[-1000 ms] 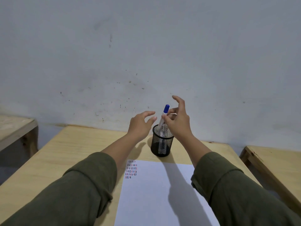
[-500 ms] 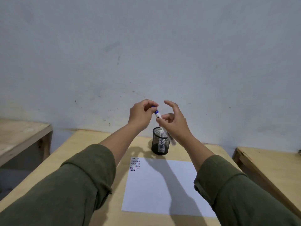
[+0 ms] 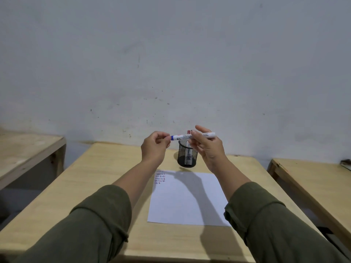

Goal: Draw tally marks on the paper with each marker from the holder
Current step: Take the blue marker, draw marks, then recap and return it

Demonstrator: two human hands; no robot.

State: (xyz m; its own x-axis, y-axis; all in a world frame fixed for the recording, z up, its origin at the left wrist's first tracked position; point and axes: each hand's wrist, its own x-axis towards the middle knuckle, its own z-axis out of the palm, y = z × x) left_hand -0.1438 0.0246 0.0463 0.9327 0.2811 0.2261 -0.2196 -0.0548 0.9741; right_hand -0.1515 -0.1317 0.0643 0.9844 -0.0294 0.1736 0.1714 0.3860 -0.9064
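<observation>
- The blue marker (image 3: pixel 191 136) lay almost level in the air above the mesh holder (image 3: pixel 187 156), its long axis running left to right across the view, blue cap end toward the left, plain white tail toward the right.
- The right hand (image 3: pixel 208 147) carried the barrel near its middle, thumb and fingers closed round it, index finger raised clear above; that grip bore the marker's weight.
- The left hand (image 3: pixel 155 146) met the cap end, its fingertips pinched shut on the blue cap so that the cap itself was mostly hidden; only a short blue band showed just beside the fingers.
- So the cap lay to the left of the right-hand grip, in line with the barrel, and the left hand was the nearer one to it. I judged the coming move to be a pull straight along that axis, the hands drawing apart sideways, not a twist upward.
- The holder stood on the tabletop (image 3: pixel 117 168) directly under the marker, with at least one more marker upright inside, a reddish tip showing behind the barrel.
- The paper (image 3: pixel 190 202) lay just nearer than the holder, apart from it, with small rows of red and dark tally marks (image 3: pixel 160 177) in its far left corner and the rest blank.
- Both hands were well above the sheet; the uncapped tip would have to come down and toward the person to reach it.
</observation>
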